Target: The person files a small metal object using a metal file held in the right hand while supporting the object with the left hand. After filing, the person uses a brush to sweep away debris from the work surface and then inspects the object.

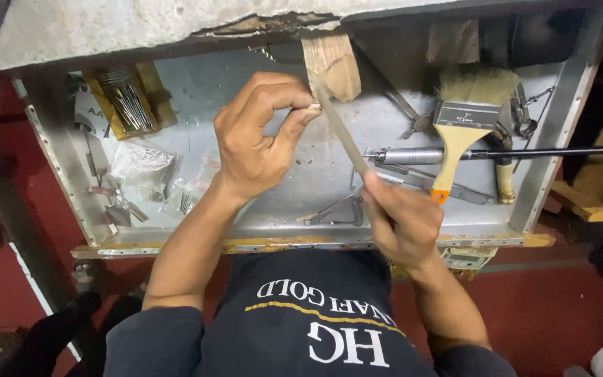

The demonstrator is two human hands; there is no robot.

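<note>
- The step in hand looks like filing a small metal piece [313, 107] against the wooden peg [331, 66] that sticks out over the tray [301, 234].
- To do it well, I judge the piece should sit braced firm on the peg's lower edge, so it does not roll under the stroke.
- The file [343, 136] should run flat and even along one line, with light pressure; a tilted stroke may round the edge or slip onto a fingertip.
- Left hand [259, 136]: fingers curled in narrow, thumb and forefinger pinched shut on the piece, just below the peg and touching the file's tip.
- Right hand [403, 220]: closed around the file's lower end, well below and right of the peg; the file slants up from it to the piece.
- The piece is tiny; its exact shape cannot be told.
- Right of the peg, inside the tray, lie a brush [465, 115] with a yellow handle, a rod [511, 152] and pliers [417, 126].
- Left of the peg sits a box of thin pins [128, 105], with small bags [144, 167] below it.
</note>
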